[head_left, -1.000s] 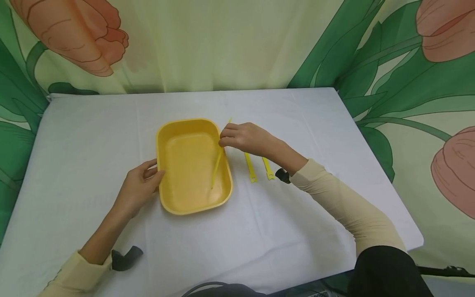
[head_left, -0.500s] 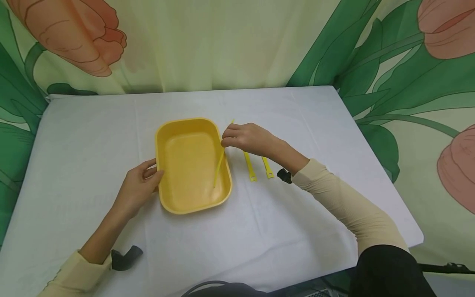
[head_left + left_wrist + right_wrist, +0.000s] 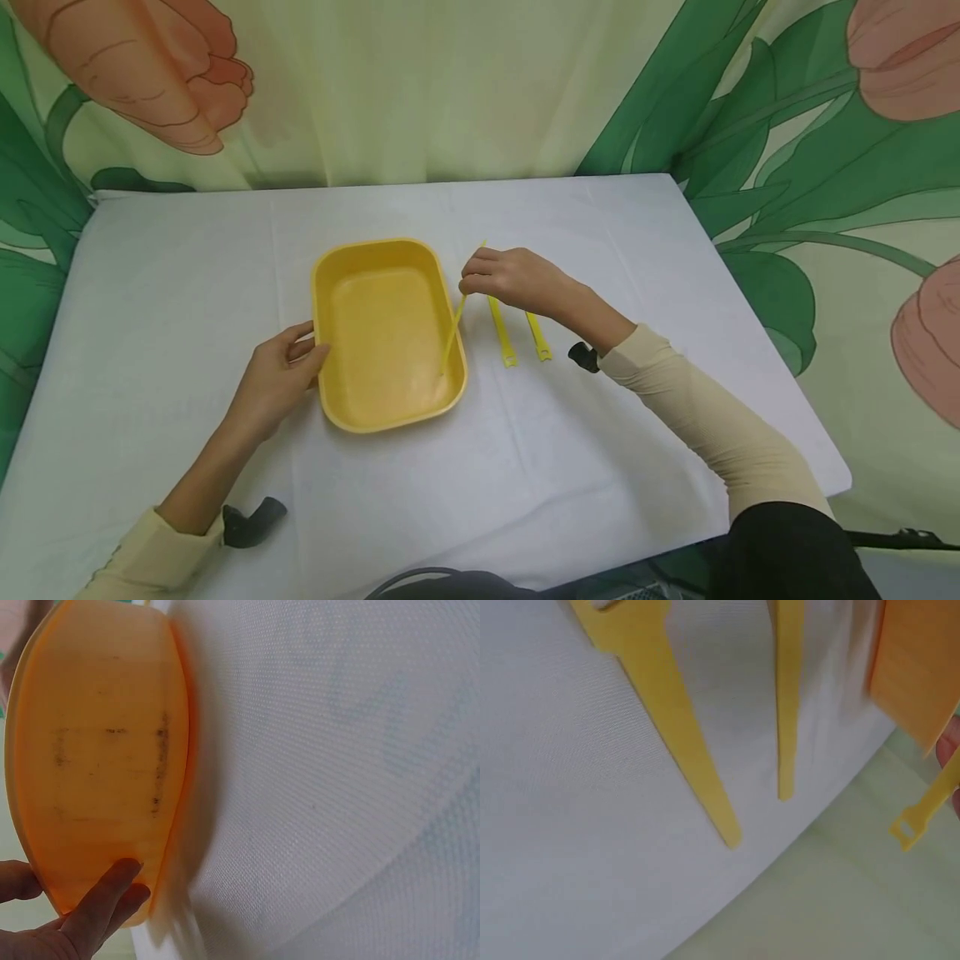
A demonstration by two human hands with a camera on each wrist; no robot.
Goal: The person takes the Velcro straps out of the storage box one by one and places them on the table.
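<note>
A yellow tray (image 3: 378, 350) with rounded corners stands on the white table. My left hand (image 3: 277, 379) grips its left rim, thumb over the edge; in the left wrist view the fingers (image 3: 101, 904) press against the tray's outer wall. Beside the right rim, my right hand (image 3: 517, 279) pinches a thin yellow hook-and-loop cable tie (image 3: 453, 333). The tie slants down over the rim into the tray. In the right wrist view, that tie's slotted end (image 3: 909, 829) sticks out past the fingertips.
Two more yellow cable ties, a left one (image 3: 502, 333) and a right one (image 3: 538, 337), lie on the white cloth (image 3: 600, 467) under and in front of the right hand. A floral curtain (image 3: 450, 92) hangs behind the table.
My right hand has shifted slightly right with the cable tie, whose lower part has moved toward the tray's right rim. The left hand still holds the tray in place.
</note>
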